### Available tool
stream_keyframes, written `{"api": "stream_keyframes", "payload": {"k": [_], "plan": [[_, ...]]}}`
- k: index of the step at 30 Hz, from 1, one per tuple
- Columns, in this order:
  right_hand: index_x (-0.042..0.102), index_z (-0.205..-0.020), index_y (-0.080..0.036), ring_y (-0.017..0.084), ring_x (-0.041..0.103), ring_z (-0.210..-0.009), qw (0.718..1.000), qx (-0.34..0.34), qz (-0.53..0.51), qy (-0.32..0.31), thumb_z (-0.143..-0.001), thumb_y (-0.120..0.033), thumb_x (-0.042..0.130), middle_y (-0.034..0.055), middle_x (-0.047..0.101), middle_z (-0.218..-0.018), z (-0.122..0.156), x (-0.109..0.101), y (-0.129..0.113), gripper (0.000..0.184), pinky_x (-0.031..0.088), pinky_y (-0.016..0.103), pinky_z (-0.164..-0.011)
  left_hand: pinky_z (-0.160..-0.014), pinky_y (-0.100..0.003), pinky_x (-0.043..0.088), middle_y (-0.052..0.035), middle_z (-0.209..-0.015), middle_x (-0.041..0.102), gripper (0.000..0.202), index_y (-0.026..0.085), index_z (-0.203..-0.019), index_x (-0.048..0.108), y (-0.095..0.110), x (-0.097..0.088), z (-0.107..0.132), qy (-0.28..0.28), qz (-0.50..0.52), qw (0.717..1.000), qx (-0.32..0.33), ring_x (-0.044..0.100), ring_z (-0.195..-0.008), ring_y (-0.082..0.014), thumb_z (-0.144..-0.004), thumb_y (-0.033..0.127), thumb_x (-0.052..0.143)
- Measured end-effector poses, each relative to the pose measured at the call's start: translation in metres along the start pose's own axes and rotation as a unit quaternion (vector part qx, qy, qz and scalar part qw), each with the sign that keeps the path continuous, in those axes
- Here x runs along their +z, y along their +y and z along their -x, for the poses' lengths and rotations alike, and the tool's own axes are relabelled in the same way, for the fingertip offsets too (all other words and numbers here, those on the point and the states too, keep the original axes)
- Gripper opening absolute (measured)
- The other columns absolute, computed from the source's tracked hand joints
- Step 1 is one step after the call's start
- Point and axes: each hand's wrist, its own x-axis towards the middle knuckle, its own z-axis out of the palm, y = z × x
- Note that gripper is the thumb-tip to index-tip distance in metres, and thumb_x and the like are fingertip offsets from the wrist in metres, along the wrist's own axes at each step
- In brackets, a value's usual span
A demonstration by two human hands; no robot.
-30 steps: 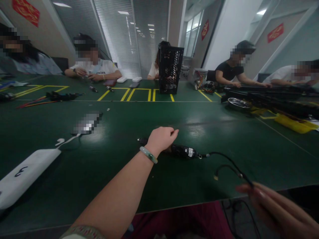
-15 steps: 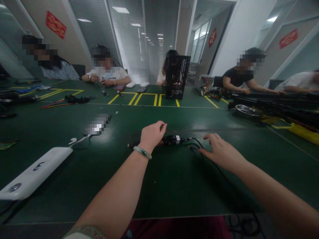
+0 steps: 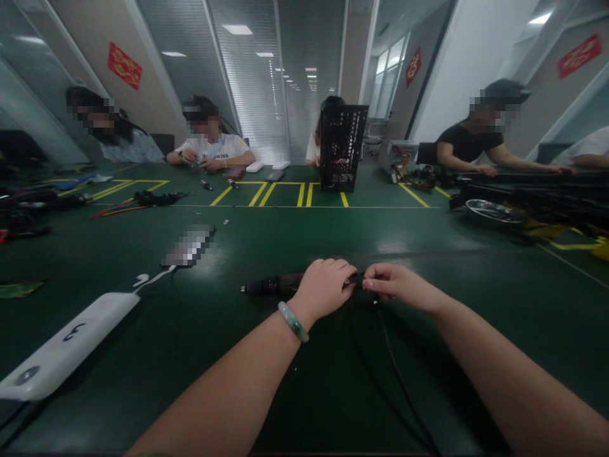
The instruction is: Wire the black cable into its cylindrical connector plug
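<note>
A black electric screwdriver [image 3: 273, 285] lies across the green table, its bit end pointing left. My left hand [image 3: 326, 285], with a jade bangle at the wrist, is wrapped over the rear of the screwdriver and covers most of that half. Just right of it, my right hand [image 3: 387, 280] pinches a thin dark part at the screwdriver's tail; the fingers hide what it is exactly. Below those fingertips, a black cable [image 3: 392, 355] with a small bright tip runs down toward the front edge of the table.
At left, a white power bank [image 3: 71, 346] connects by a white cable to a phone [image 3: 189, 245]. A black computer case [image 3: 343, 149] stands at the far side, where several people sit. Black equipment [image 3: 537, 200] lies at far right, wires [image 3: 143, 198] at far left.
My left hand has come down and right onto the screwdriver's rear. My right hand has moved left and closed its fingertips at the tail. The view has shifted slightly.
</note>
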Motion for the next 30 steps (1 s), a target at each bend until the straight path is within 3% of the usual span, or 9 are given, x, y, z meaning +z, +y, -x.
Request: {"api": "stream_keyframes", "payload": {"k": [3,7,13,17,22,30], "plan": [[0.060,-0.087,-0.015,0.007,0.041,-0.052,0.997,0.006,-0.060,0.047,-0.083,-0.048,0.062,0.0009,0.061,-0.079,-0.001,-0.001,0.018,0.033,0.032,0.019,-0.049,-0.086,-0.038,0.042,-0.0039,-0.104,0.062,0.018,0.020,-0.104,0.059,0.002,-0.003,0.000,0.006,-0.002,1.000,-0.009,0.058,-0.094,-0.0201,-0.089,0.029,0.053],[0.061,-0.092,-0.016,0.010,0.049,-0.057,0.992,0.061,-0.065,0.085,-0.082,-0.051,0.063,0.0009,0.062,-0.077,0.002,-0.002,0.033,0.036,0.040,0.021,-0.052,-0.099,-0.042,0.035,-0.0028,-0.098,0.062,0.014,0.019,-0.099,0.059,0.011,-0.001,0.001,0.017,-0.015,0.999,-0.030,0.057,-0.094,-0.0192,-0.087,0.023,0.053],[0.061,-0.085,-0.017,0.012,0.055,-0.058,0.989,0.067,0.033,0.130,-0.086,-0.049,0.056,-0.0006,0.060,-0.070,0.005,0.003,0.018,0.032,0.044,0.021,-0.053,-0.077,-0.035,0.045,-0.0047,-0.099,0.059,0.017,0.018,-0.099,0.056,0.017,0.004,0.000,-0.009,-0.020,0.998,-0.060,0.056,-0.089,-0.0208,-0.086,0.030,0.057],[0.064,-0.089,-0.018,0.012,0.055,-0.057,0.984,0.061,0.079,0.146,-0.087,-0.046,0.055,-0.0003,0.061,-0.066,0.008,0.008,0.008,0.030,0.042,0.020,-0.051,-0.075,-0.034,0.045,-0.0045,-0.097,0.060,0.017,0.019,-0.097,0.057,0.015,0.002,0.000,-0.015,-0.012,0.999,-0.050,0.057,-0.087,-0.0203,-0.088,0.033,0.056],[0.061,-0.082,-0.019,0.012,0.054,-0.053,0.975,0.056,0.133,0.169,-0.085,-0.040,0.056,-0.0020,0.060,-0.062,0.007,0.011,0.018,0.022,0.037,0.019,-0.046,-0.074,-0.033,0.046,-0.0035,-0.094,0.061,0.012,0.019,-0.094,0.059,0.015,0.001,0.001,-0.020,0.001,0.999,-0.048,0.058,-0.084,-0.0188,-0.089,0.029,0.053],[0.056,-0.075,-0.020,0.010,0.049,-0.053,0.976,0.011,0.183,0.117,-0.081,-0.028,0.056,-0.0052,0.054,-0.059,0.009,0.013,0.021,0.010,0.033,0.020,-0.049,-0.067,-0.031,0.045,-0.0011,-0.091,0.061,0.012,0.021,-0.095,0.060,0.015,-0.008,0.003,-0.055,0.015,0.998,-0.021,0.058,-0.075,-0.0156,-0.089,0.029,0.054]]}}
